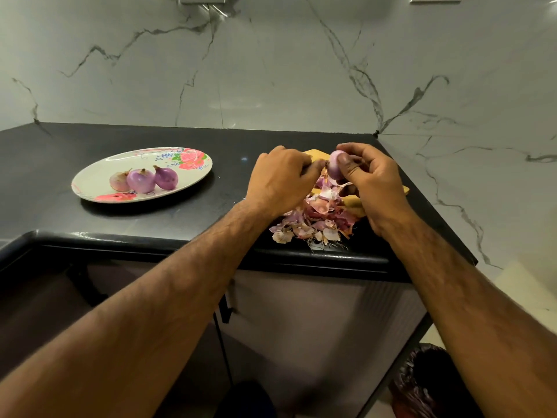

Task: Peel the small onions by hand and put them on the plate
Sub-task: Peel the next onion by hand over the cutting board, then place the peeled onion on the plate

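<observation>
Well to the right of the plate [99, 179], above the black counter [229, 164], a small onion [335, 168] gripped between thumb and curled fingers of the right hand [376, 188], with the left hand [280, 182] closed beside it, fingertips pinching at the onion's plate-side end. On the plate itself, three peeled onions [141, 180] touching in a row. Below the held onion, on the side away from the plate, a heap of loose skins [316, 220] over a yellow board [315, 153] partly hidden by both hands
</observation>
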